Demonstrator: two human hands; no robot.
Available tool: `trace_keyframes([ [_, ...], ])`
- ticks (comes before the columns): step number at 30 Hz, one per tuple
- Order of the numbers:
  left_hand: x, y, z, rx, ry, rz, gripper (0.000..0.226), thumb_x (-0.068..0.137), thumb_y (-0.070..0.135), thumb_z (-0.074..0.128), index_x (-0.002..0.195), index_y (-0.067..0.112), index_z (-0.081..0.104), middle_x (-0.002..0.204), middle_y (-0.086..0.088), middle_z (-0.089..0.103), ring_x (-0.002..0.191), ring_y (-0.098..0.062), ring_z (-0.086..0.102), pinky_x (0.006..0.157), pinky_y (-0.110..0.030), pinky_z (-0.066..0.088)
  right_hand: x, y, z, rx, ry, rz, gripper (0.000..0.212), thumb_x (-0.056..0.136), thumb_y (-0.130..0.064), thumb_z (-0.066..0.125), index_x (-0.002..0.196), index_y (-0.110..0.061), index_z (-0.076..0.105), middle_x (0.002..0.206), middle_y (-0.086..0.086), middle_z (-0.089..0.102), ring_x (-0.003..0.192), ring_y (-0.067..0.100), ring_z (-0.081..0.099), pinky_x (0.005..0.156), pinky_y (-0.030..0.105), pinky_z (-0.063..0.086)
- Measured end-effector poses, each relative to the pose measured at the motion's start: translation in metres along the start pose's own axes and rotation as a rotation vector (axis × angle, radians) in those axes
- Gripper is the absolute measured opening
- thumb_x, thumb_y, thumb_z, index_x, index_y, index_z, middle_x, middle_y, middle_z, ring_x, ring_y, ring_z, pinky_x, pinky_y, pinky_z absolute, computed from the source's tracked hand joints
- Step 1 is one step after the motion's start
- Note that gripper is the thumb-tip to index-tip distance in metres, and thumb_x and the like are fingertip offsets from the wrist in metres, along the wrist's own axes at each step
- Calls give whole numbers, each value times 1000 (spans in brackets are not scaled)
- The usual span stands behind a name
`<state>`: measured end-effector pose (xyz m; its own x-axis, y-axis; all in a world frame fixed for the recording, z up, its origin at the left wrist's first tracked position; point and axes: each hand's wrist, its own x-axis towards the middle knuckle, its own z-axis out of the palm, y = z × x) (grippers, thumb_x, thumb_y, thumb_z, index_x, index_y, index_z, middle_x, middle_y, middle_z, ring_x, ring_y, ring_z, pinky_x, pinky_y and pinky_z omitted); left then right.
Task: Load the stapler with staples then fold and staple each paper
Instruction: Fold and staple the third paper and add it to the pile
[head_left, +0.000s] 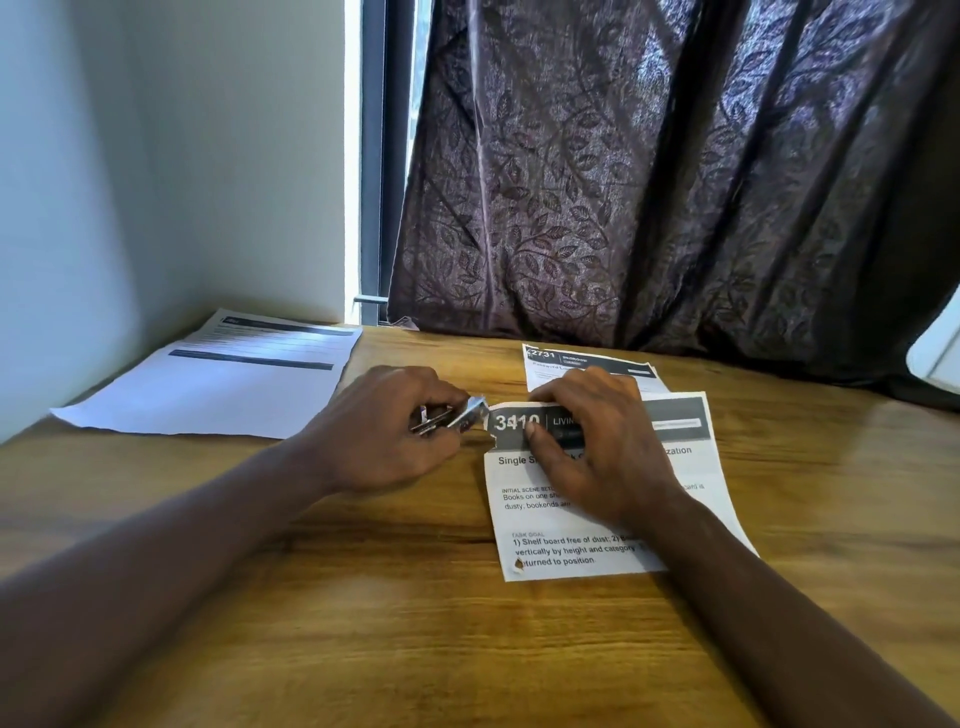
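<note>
My left hand (384, 431) grips a small metal stapler (460, 415), whose jaws sit at the top left corner of a folded printed paper (587, 545) headed 3410. My right hand (592, 441) holds the paper's top edge, thumb on the dark header, fingers curled over the upper edge. The corner by the stapler looks torn and lifted. A second folded paper (545, 364) headed 2731 lies just behind it.
A stack of flat printed sheets (218, 379) lies at the far left of the wooden table (415, 623). A dark patterned curtain (649, 182) hangs behind the table. A white object (940, 353) shows at the right edge.
</note>
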<state>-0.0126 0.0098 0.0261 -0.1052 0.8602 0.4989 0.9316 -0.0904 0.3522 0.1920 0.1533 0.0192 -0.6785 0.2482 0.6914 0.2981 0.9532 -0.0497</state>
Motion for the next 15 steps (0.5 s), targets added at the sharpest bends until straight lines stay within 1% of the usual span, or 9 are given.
trace_keyframes([
  [3,0,2,-1,119,-111,0,57,80,56,57,130,32,69,107,18,68,89,-3,60,75,-28,54,0,5,0,-10,12,33,29,89,-45,56,106,-23,64,96,-7,62,95,14,53,90,40,43],
  [6,-2,4,-2,209,-246,-15,53,81,57,57,128,36,68,112,19,68,94,-2,60,78,-28,56,1,8,0,-3,32,63,32,88,-47,54,104,-22,64,95,-6,63,94,14,54,89,41,43],
  [7,-3,6,-3,226,-257,-25,52,82,59,55,127,37,68,114,19,68,95,-2,59,79,-29,56,1,9,0,4,42,67,32,87,-47,54,103,-22,65,95,-6,64,94,15,55,89,41,44],
  [8,-4,8,-3,235,-241,-37,53,82,63,53,126,38,69,115,19,68,95,-2,60,80,-30,56,2,10,0,12,53,70,31,87,-46,54,102,-21,65,95,-5,64,93,16,56,89,41,45],
  [10,-4,13,-3,196,-138,-63,63,82,75,44,126,37,69,115,19,70,95,-2,61,81,-33,57,2,12,-1,24,80,77,30,87,-45,55,102,-22,65,95,-6,64,93,15,57,89,42,45],
  [12,-4,22,0,31,-27,-117,71,82,83,43,130,35,67,114,20,71,96,-2,63,82,-31,58,2,14,-2,22,117,86,31,88,-45,55,103,-20,65,96,-5,65,93,16,58,89,40,44],
  [13,-3,27,3,-67,5,-151,70,84,81,49,134,35,63,112,21,71,97,0,63,81,-23,57,2,14,-3,16,139,94,32,88,-46,54,104,-20,66,98,-4,66,94,17,58,90,37,41],
  [14,-2,32,7,-150,14,-184,67,85,74,58,139,35,58,108,22,71,96,2,64,78,-12,53,2,14,-4,4,166,101,33,88,-45,54,105,-19,66,99,-3,66,94,17,57,90,34,37],
  [15,0,38,11,-213,9,-207,66,85,64,66,143,34,53,105,22,71,95,3,65,74,-6,50,3,15,-5,-8,197,104,34,89,-45,54,105,-18,66,99,-2,66,95,18,57,89,32,34],
])
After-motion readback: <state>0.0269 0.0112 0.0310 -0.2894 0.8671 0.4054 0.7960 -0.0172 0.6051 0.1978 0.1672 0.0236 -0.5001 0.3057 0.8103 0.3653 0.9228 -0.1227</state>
